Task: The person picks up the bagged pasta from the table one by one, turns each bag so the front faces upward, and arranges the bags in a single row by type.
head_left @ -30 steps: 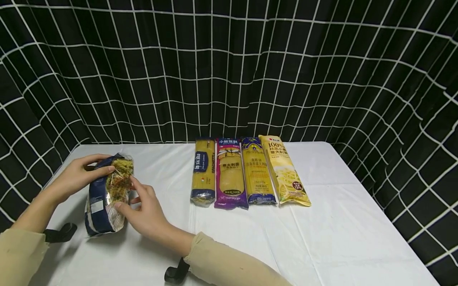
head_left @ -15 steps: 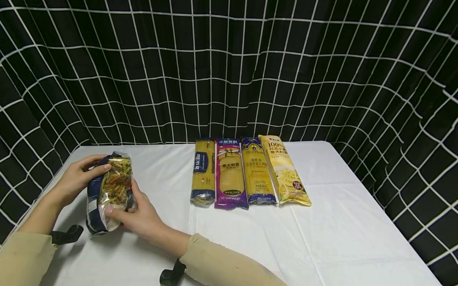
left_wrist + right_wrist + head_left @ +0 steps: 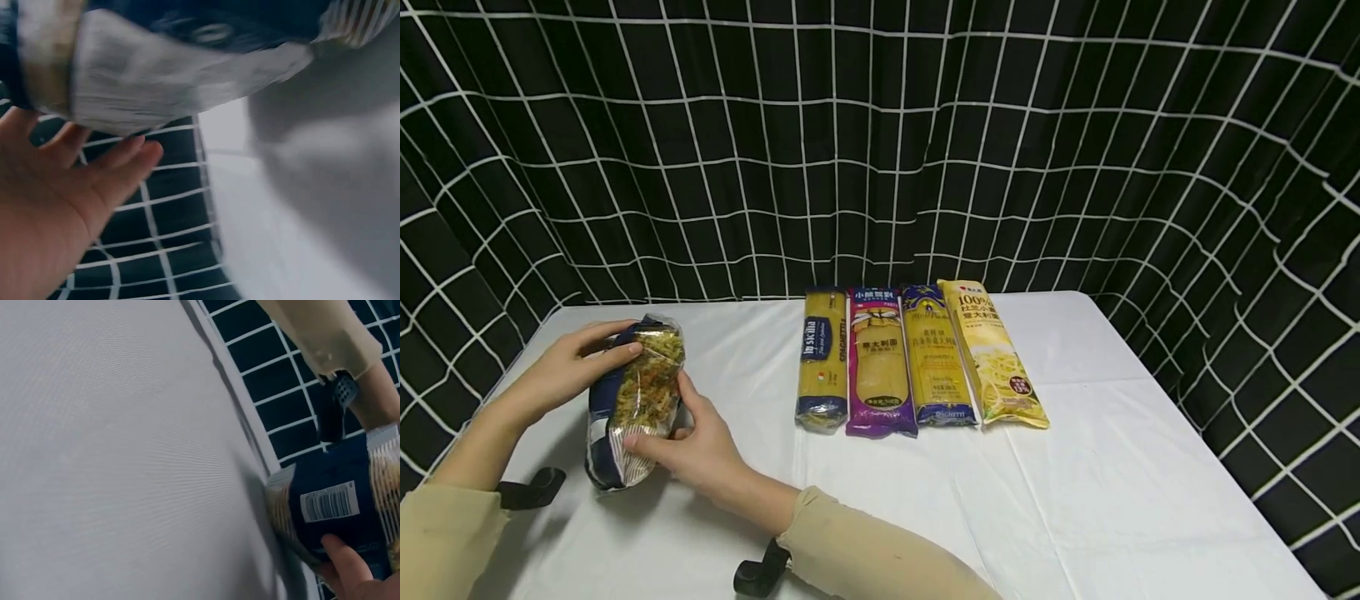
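A clear-windowed bag of multicoloured pasta (image 3: 647, 387), with navy sides and a striped lower end, is tilted above the left part of the table. My left hand (image 3: 568, 367) holds its upper left edge, thumb on the front. Lower down, my right hand (image 3: 703, 442) grips the right side, its thumb over the striped part. The left wrist view has the bag's pale and navy back (image 3: 162, 69) above the left hand (image 3: 69, 187). In the right wrist view a barcode label (image 3: 330, 502) shows on the navy side near the right hand's fingers (image 3: 347, 565).
Toward the back middle of the white-covered table (image 3: 1120, 492) lie a yellow spaghetti pack (image 3: 822, 362), a purple pasta pack (image 3: 882, 362), a blue-and-yellow spaghetti pack (image 3: 938, 358) and a cream-yellow pack (image 3: 994, 354), side by side. A black gridded curtain (image 3: 880, 150) surrounds the table.
The bag has turned so its clear window faces up more and its navy side shows less. My right thumb now lies lower on the striped part. The row of packs stays put.
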The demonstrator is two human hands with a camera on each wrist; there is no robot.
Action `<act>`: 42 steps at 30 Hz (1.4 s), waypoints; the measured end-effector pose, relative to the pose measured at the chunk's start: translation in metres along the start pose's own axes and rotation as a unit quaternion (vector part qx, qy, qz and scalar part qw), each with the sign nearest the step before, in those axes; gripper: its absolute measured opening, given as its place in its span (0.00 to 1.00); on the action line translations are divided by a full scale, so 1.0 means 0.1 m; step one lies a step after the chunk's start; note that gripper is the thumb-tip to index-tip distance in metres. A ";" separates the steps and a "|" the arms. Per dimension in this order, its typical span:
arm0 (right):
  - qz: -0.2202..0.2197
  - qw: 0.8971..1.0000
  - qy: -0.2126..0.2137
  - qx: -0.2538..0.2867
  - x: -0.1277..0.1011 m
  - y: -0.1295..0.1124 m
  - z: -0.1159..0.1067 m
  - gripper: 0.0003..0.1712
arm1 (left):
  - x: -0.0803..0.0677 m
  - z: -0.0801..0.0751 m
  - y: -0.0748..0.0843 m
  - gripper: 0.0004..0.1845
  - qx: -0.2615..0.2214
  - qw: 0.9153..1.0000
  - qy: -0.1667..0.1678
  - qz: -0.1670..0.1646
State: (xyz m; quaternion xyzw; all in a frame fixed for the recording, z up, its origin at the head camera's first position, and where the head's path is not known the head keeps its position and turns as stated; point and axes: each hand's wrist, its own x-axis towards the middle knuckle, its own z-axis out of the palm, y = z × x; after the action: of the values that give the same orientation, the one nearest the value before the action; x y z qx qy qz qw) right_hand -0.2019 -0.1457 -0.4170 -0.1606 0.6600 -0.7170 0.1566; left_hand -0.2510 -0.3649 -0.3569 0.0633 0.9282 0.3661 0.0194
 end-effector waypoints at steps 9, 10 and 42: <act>-0.037 0.988 0.027 -0.145 -0.03 -0.15 0.00 0.58 | 0.03 -0.05 0.33 0.46 0.119 0.993 -0.018 0.010; -0.039 0.987 0.027 -0.153 -0.03 -0.16 0.00 0.58 | 0.04 -0.04 0.36 0.47 0.125 0.992 -0.021 0.012; -0.021 0.996 0.024 -0.087 0.04 0.02 -0.15 0.44 | -0.03 -0.01 0.22 0.46 0.027 0.999 0.017 -0.009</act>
State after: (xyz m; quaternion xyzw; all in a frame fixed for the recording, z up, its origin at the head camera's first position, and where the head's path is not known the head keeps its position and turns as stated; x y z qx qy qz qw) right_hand -0.2120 -0.1345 -0.4198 -0.1700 0.7201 -0.6635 0.1112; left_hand -0.2461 -0.3497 -0.3409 0.0492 0.9385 0.3418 0.0052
